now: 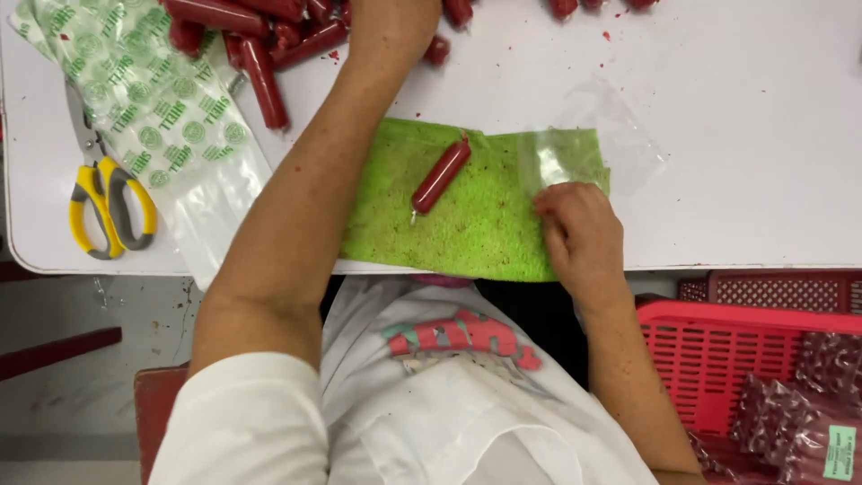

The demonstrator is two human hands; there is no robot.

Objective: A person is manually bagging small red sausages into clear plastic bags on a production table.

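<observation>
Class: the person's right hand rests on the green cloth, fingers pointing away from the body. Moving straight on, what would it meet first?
Probably the clear plastic bag lying just beyond the right hand; its fingertips seem already at the bag's edge.

white table [763,135] with rounded corner, grey cracked floor [108,314] below, evenly lit.
</observation>
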